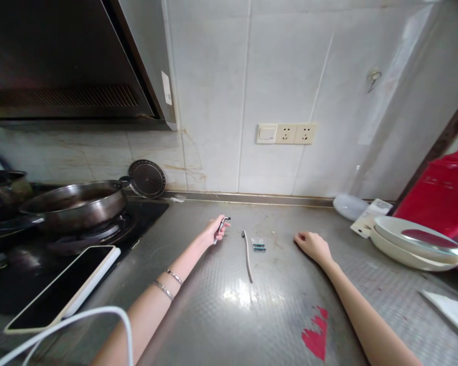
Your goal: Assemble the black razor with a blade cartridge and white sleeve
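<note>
My left hand (pixel 215 230) is closed around a small, slim silver tool with a black end (pixel 222 224), just above the metal counter (pixel 213 310). The tool's exact kind is too small to make out. To its right lies a thin whitish stick with a dark tip (pixel 248 258). Beside the stick is a small clear pack with dark teal strips (pixel 258 245). My right hand (pixel 313 246) rests on the counter farther right, apart from these things. Its fingers are curled in, and nothing shows in them.
At left, a steel pan (pixel 76 203) sits on the black stove (pixel 148 216), with a phone (pixel 61 290) and white cable (pixel 99 310) nearer me. At right are stacked bowls (pixel 412 249), a white card (pixel 370 218) and a red container (pixel 435 188). A red patch (pixel 317 338) marks the front counter.
</note>
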The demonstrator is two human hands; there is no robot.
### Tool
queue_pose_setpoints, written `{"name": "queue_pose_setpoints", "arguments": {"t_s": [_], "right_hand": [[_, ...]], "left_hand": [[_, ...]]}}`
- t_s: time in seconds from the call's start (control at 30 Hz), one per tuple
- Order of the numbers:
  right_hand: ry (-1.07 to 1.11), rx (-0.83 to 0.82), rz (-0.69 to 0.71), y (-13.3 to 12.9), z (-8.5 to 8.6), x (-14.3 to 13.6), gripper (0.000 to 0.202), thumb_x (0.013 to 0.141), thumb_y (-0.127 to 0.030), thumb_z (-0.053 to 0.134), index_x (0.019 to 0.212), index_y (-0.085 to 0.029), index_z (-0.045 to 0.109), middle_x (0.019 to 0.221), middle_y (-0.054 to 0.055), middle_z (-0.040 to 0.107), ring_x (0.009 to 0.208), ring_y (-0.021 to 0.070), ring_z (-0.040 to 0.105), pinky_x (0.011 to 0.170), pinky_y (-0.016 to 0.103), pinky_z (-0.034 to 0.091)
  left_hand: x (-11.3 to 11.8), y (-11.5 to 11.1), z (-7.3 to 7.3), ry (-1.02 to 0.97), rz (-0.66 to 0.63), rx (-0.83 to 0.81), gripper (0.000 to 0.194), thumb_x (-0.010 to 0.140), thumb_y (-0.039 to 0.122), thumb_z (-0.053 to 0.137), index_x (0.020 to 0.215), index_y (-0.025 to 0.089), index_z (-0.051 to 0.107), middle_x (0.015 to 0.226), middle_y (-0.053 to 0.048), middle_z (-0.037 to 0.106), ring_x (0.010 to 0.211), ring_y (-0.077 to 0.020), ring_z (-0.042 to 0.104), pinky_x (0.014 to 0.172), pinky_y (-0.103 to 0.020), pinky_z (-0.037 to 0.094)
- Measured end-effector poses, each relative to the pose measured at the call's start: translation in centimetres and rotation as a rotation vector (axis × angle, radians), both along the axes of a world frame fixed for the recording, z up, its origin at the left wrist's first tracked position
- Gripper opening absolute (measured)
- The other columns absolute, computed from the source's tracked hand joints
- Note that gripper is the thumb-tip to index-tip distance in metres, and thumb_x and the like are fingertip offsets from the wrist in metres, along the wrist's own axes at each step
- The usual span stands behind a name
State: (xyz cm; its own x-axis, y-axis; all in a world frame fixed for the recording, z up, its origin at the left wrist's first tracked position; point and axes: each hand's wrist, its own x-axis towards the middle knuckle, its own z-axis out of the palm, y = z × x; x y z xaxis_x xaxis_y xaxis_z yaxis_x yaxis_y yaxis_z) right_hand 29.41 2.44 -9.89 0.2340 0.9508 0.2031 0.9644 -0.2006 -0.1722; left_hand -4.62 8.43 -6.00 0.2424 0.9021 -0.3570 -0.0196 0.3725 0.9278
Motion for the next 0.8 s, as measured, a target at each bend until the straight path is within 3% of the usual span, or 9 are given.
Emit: {"name": "queue_pose_setpoints", "arguments": {"t_s": [0.3, 0.8], "right_hand": [[0.005, 0.001, 0.002, -0.02, 0.0, 0.02, 0.036, 0.08, -0.041, 0.037, 0.06, -0.019, 0.057, 0.069, 0.007, 0.064, 0.064, 0.0174, 0.058, 0.048, 0.023, 0.027], [0.016, 0.011, 0.003, -0.05, 0.02, -0.01, 0.037, 0.079, -0.043, 0.036, 0.062, -0.019, 0.06, 0.07, 0.008, 0.064, 0.066, 0.0174, 0.057, 0.049, 0.023, 0.028]], "left_hand": [[0.41, -0.6, -0.3, -0.001, 0.058, -0.1, 0.034, 0.087, 0.041, 0.036, 0.067, 0.015, 0.042, 0.042, 0.009, 0.031, 0.031, -0.0013, 0.022, 0.033, -0.014, 0.012], [0.44, -0.32, -0.92, -0.026, 0.052, -0.119, 0.033, 0.088, 0.037, 0.037, 0.064, 0.014, 0.043, 0.04, 0.009, 0.033, 0.029, -0.0015, 0.024, 0.033, -0.015, 0.011]]}}
